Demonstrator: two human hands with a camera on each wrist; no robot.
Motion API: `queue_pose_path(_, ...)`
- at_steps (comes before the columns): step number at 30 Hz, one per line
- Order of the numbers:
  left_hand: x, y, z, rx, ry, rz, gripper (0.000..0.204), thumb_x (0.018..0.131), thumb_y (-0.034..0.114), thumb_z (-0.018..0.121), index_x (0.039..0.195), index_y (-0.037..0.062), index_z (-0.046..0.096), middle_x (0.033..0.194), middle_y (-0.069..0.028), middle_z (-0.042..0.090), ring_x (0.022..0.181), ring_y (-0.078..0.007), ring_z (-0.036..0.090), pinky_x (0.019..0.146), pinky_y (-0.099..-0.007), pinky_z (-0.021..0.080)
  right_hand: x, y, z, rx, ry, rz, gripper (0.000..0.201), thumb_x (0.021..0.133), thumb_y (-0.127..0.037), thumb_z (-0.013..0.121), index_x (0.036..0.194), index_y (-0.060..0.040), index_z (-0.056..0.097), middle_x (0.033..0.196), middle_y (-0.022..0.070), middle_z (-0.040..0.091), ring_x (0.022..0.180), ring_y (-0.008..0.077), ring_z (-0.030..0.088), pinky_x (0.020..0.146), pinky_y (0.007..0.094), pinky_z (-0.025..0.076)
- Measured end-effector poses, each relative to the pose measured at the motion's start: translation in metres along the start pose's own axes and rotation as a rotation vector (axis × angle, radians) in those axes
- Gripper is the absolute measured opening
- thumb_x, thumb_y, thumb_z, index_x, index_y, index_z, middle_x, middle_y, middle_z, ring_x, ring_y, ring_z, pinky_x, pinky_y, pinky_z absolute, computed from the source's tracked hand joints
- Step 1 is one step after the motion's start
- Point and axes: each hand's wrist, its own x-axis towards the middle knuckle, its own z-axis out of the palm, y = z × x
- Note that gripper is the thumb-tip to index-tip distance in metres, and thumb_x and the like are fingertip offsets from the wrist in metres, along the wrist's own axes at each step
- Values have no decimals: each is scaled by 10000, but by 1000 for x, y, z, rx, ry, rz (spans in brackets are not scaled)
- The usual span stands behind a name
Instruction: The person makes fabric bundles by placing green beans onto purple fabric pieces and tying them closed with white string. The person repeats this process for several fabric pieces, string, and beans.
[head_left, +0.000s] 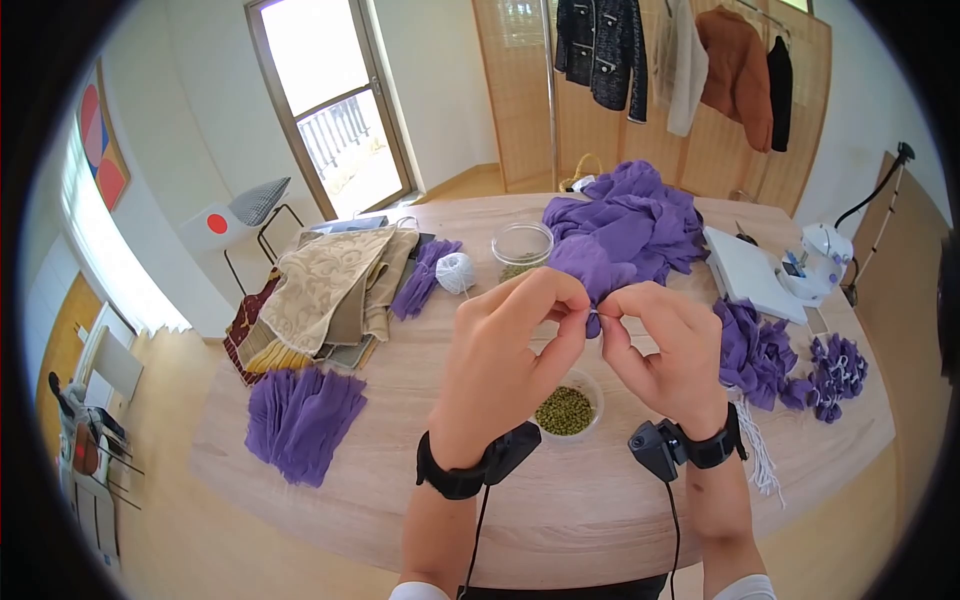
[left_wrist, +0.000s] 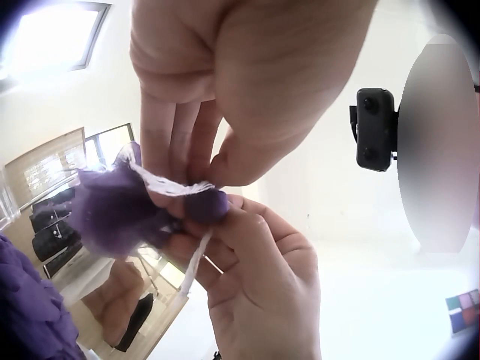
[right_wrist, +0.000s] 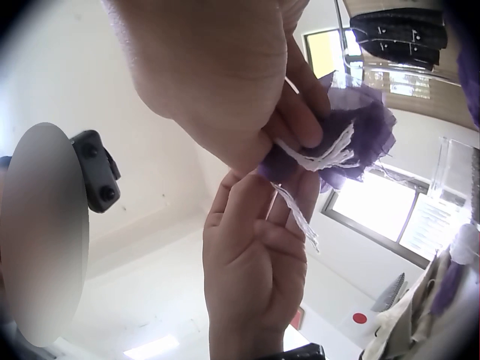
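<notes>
My left hand (head_left: pixel 490 355) and right hand (head_left: pixel 675 345) meet fingertip to fingertip above the table, both pinching white string (left_wrist: pixel 169 186) around a gathered piece of thin purple cloth (left_wrist: pixel 109 214). A small rounded purple knob (left_wrist: pixel 207 204) bulges between the fingertips, and the loose cloth fans out beyond the string. One string end (right_wrist: pixel 300 217) dangles below the fingers in the right wrist view. Under the hands in the head view stands a clear bowl of green beans (head_left: pixel 564 410), partly hidden by the left hand. Fingertips cover much of the tied spot.
Behind the hands lie a heap of purple cloth (head_left: pixel 635 225), a clear round container (head_left: pixel 522 243) and a ball of white string (head_left: pixel 455 273). Folded fabrics (head_left: pixel 325 285) and purple pieces (head_left: pixel 300 420) are at left. A small sewing machine (head_left: pixel 825 260) and knotted purple cloth (head_left: pixel 838 375) are at right.
</notes>
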Motion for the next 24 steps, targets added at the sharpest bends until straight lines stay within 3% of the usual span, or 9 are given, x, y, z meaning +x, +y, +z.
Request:
queue_pose_path(9, 2, 0, -1, 85, 6, 116, 134, 791, -47, 681, 890, 16, 616, 812, -109, 636, 690, -289, 630, 622, -323, 505, -2, 0, -1, -62, -41, 14, 265, 719, 54, 728, 955, -8, 623, 841, 121, 662, 709, 297, 652, 604, 354, 522)
queue_pose_path(12, 3, 3, -4, 156, -28, 125, 114, 767, -70, 691, 851, -5, 648, 820, -86, 682, 717, -188, 687, 650, -269, 537, -3, -1, -1, -97, -42, 1, 280, 701, 51, 733, 953, -11, 625, 837, 115, 659, 726, 295, 651, 614, 353, 523)
queue_pose_path(24, 0, 4, -10, 223, -115, 117, 117, 766, -24, 723, 873, 9, 689, 850, -108, 723, 696, -229, 700, 615, -280, 546, -2, -2, 2, -108, -47, -51, 295, 691, 61, 720, 950, -19, 604, 798, 97, 612, 671, 284, 603, 580, 359, 493)
